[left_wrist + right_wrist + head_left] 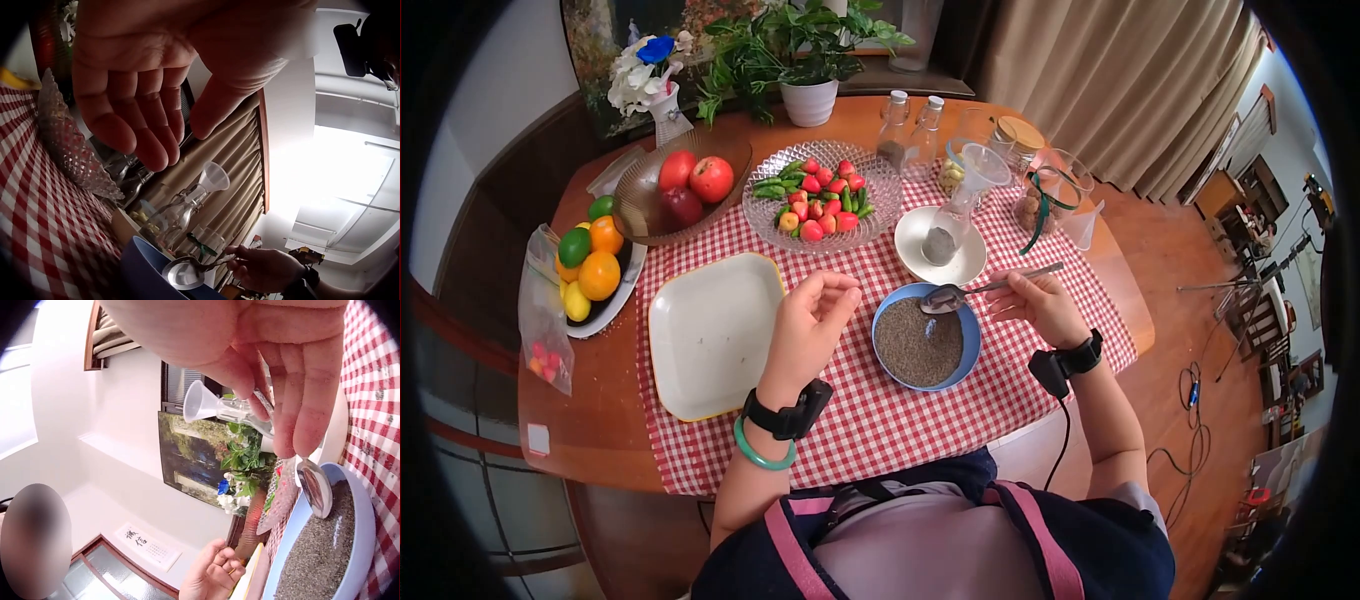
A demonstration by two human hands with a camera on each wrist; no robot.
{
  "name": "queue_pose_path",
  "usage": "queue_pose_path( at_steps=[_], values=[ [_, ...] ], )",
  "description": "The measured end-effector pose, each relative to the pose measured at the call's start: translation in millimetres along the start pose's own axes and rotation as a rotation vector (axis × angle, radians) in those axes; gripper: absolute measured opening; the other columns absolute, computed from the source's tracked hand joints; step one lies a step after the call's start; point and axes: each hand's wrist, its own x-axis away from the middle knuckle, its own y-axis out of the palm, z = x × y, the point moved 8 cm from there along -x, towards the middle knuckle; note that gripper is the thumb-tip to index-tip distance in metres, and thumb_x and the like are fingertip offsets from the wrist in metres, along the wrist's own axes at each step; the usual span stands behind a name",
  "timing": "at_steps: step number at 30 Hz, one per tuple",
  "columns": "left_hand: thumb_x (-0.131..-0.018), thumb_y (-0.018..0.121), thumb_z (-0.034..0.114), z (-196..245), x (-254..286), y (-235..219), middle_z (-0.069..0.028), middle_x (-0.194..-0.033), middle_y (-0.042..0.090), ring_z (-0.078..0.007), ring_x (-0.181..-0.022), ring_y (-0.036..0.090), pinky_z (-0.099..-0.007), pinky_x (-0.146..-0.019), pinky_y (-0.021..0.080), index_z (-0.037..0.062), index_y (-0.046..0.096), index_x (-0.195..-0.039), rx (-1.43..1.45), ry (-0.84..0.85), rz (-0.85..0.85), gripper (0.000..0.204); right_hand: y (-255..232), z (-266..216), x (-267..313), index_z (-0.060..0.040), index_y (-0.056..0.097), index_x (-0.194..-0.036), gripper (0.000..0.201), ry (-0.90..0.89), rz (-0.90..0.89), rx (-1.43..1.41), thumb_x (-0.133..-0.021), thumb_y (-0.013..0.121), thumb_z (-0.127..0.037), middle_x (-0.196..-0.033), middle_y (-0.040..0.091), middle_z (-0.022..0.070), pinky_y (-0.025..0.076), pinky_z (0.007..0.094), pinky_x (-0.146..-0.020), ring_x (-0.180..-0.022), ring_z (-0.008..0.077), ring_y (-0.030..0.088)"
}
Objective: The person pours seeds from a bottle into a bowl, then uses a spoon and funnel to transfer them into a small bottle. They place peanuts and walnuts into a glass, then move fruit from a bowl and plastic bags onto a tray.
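Observation:
My right hand pinches the handle of a metal spoon, its bowl over the far rim of a blue bowl. Dark grey-brown grains fill much of that bowl. Relaxed and holding nothing, my left hand hovers between the bowl and a white rectangular dish. Behind the blue bowl, a glass bottle with some grey grains inside stands in a white bowl. A clear funnel sits in the bottle's mouth, as the left wrist view also shows.
A crystal plate of small red and green produce lies behind the dish. Left are a bowl of red fruit and a plate of citrus. Stoppered bottles and glass jars stand at the back. A checked cloth lies beneath.

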Motion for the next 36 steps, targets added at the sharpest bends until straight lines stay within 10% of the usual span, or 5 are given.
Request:
queue_pose_path(
  at_steps=[22,36],
  values=[
    [-0.092,0.057,0.010,-1,0,1,-0.0079,-0.092,0.065,-0.0125,-0.085,0.062,-0.0266,-0.077,0.051,-0.0023,0.059,-0.103,-0.052,-0.062,-0.045,0.017,20,51,1,-0.0003,0.056,-0.106,0.040,0.180,-0.139,-0.402,-0.103,0.029,-0.029,-0.081,0.065,0.0069,0.054,0.0251,-0.065,-0.066,0.0135,0.063],
    [-0.089,0.062,0.011,2,0,1,-0.0042,-0.085,0.065,-0.0092,-0.074,0.060,-0.0230,-0.068,0.049,-0.0012,0.061,-0.097,-0.050,-0.011,-0.005,0.015,-16,-86,-12,-0.0014,0.055,-0.102,0.029,-0.228,0.022,-0.465,-0.101,0.039,-0.026,-0.075,0.061,0.0058,0.051,0.0193,-0.059,-0.063,0.0104,0.059]
  ],
)
